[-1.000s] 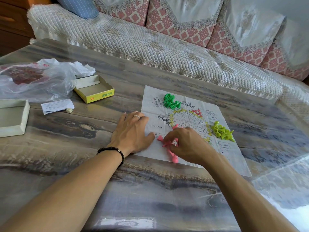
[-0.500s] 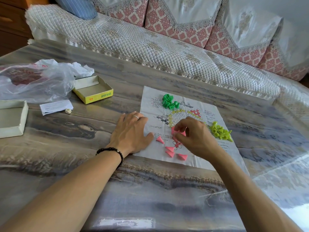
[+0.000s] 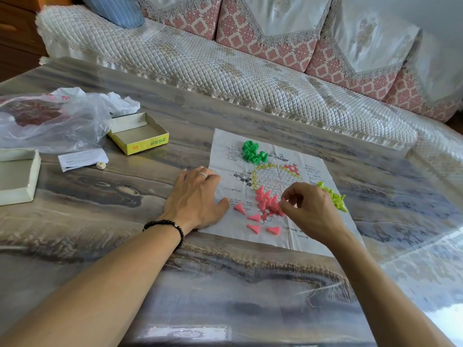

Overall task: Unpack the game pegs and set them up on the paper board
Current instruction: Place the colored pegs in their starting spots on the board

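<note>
A white paper board with a printed hexagon grid lies on the table. Several pink pegs stand upright in a tight cluster on its near corner of the grid. Several more pink pegs lie on their sides just in front. A pile of dark green pegs sits at the board's far edge and a pile of lime pegs at its right. My left hand presses flat on the board's left edge. My right hand pinches a pink peg at the right side of the standing cluster.
An open yellow box stands left of the board, beside a clear plastic bag. A white box lid, a folded paper slip and a small die lie further left. A quilted sofa runs behind the table.
My right hand moved from the loose pegs at the board's near edge up to the grid. A cluster of standing pink pegs is now uncovered. The left hand stayed put.
</note>
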